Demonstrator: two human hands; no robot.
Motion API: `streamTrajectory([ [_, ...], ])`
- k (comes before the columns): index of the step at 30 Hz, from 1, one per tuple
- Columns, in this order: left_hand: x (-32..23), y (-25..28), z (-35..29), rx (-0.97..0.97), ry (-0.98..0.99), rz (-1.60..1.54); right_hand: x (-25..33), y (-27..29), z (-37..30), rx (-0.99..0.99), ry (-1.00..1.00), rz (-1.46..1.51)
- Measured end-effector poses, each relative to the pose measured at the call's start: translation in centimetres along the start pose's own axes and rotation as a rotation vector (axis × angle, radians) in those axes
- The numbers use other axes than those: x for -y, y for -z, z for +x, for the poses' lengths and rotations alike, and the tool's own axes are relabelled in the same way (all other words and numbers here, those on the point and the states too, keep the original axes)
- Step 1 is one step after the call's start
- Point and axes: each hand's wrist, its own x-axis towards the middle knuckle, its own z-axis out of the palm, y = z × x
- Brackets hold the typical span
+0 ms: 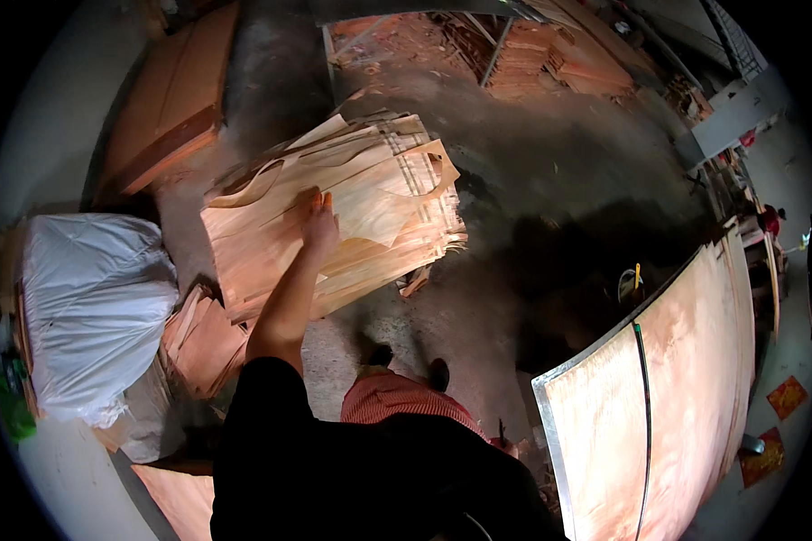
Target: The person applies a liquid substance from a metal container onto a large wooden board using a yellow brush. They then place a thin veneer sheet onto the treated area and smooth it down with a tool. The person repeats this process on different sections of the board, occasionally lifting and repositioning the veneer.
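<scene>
A tall stack of thin wood veneer sheets (pixel 370 185) stands in front of me, its edges ragged and its top sheets torn and uneven. My left hand (pixel 320 224) reaches out over the stack, fingers stretched and touching the top sheet near its middle. Low beside my body, my right hand (pixel 511 448) shows only in small part past my dark sleeve. A thin dark object (pixel 502 429) sticks up from it, too small to name.
To the left are a white sheet-covered pile (pixel 95 307) and loose veneer pieces (pixel 203 343). A large wood panel with a metal edge (pixel 604 433) stands at right, a black strap across it. Further off are a brown board stack (pixel 171 90) and veneer piles (pixel 550 63).
</scene>
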Motion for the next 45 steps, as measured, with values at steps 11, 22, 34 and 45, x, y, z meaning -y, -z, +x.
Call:
streamTrajectory([
  [11,0.1,3.1,4.2,0.204,-0.219,0.299,-1.1,-9.4,-4.8,0.007,-0.167,0.071],
  [22,-7.7,8.2,-10.0,0.594,-0.655,0.138,2.4,-10.0,-8.2,0.000,-0.175,0.149],
  [34,-19.8,12.8,-29.1,0.413,-0.768,-0.653,-14.3,-19.8,-22.4,-0.322,-0.407,0.212],
  [45,-31.5,12.0,-45.4,1.242,-0.264,-1.300,-25.2,-28.7,-39.7,-0.514,-0.700,0.659],
])
